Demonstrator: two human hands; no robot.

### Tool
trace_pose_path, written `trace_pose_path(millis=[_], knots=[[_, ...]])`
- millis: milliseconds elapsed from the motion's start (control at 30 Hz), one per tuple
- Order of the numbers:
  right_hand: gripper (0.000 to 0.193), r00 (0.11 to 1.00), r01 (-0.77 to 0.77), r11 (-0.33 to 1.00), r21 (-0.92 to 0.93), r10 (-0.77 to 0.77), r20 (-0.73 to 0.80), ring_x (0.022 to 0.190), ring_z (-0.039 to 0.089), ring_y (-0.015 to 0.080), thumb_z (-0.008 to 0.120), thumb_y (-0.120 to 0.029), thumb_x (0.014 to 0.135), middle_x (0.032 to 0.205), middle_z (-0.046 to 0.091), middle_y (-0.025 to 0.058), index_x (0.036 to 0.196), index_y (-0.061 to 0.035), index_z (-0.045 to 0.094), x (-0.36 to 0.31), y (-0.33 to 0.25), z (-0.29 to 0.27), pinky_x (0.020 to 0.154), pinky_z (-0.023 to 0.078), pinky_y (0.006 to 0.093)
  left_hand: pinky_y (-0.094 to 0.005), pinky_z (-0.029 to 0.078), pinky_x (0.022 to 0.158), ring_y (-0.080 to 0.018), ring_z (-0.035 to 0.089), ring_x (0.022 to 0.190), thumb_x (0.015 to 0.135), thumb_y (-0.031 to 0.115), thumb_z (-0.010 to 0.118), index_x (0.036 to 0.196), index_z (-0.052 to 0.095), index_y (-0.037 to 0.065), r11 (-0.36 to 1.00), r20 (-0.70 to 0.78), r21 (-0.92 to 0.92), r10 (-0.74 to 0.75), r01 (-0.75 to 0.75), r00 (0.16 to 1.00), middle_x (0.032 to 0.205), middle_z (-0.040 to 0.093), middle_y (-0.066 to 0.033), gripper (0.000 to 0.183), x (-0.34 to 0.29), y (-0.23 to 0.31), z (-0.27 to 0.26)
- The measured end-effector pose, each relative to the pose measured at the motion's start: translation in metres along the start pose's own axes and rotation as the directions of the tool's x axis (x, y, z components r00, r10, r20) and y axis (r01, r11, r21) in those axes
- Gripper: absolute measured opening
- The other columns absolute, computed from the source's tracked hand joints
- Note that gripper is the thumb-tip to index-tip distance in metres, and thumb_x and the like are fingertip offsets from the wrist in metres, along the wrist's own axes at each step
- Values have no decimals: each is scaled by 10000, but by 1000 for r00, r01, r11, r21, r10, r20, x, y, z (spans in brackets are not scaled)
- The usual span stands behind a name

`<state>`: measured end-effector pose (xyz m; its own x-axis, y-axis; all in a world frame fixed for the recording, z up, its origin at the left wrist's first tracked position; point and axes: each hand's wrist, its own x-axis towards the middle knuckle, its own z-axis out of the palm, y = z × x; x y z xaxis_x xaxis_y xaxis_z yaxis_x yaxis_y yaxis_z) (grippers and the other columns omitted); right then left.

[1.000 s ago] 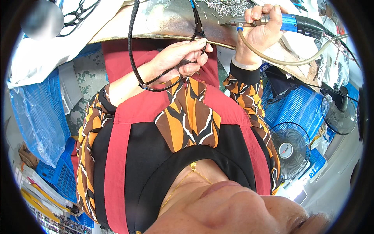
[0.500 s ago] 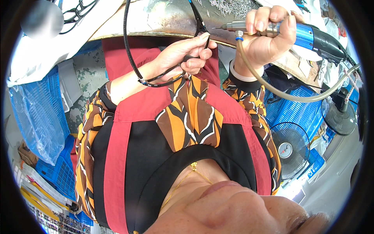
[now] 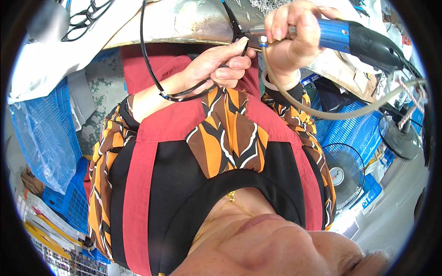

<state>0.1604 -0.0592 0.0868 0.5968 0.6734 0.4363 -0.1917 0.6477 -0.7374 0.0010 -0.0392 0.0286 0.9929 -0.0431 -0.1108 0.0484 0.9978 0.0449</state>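
My left hand [image 3: 214, 64] is closed round a black eyeglass frame [image 3: 234, 20], thumb and fingers pinching it near a hinge. One temple points up and away over the metal work surface; a thin black loop of the frame hangs round my wrist. In my right hand [image 3: 294, 39] is a powered screwdriver [image 3: 334, 35] with a blue and black body, held level. Its narrow grey nose points left, and the tip is at the hinge area of the frame; whether it touches a screw is too small to tell. A pale hose [image 3: 317, 112] joins the nose through a small fitting.
Small metal pins or screws [image 3: 266, 5] lie scattered on the worn metal surface [image 3: 193, 23]. More black eyeglass frames [image 3: 85, 23] rest on white cloth at far left. Blue crates [image 3: 69, 110] flank me, and fans [image 3: 343, 172] stand at right.
My right hand has moved the screwdriver left, bringing its tip up to the hinge area of the eyeglass frame. My left hand has barely moved.
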Motion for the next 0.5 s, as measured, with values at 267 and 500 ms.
trace_pose_path(millis=[267,500], knots=[[242,990,-73,994,80,82,-115,520,452,115,623,-198,1000,753,508,26,1197,-124,503,14,6,-11,468,389,247,-190,305,398,-41,411,475,1112,399,468,1115,562,68,978,-80,193,98,-81,992,772,551,18,344,-13,1,8],[278,956,-2,1000,-27,-6,-294,584,513,101,603,-155,1029,788,509,12,1275,-98,485,34,15,-20,478,426,242,-332,486,699,-204,586,825,1085,258,561,1169,584,59,162,189,619,919,-769,346,935,612,-81,217,-15,32,18]])
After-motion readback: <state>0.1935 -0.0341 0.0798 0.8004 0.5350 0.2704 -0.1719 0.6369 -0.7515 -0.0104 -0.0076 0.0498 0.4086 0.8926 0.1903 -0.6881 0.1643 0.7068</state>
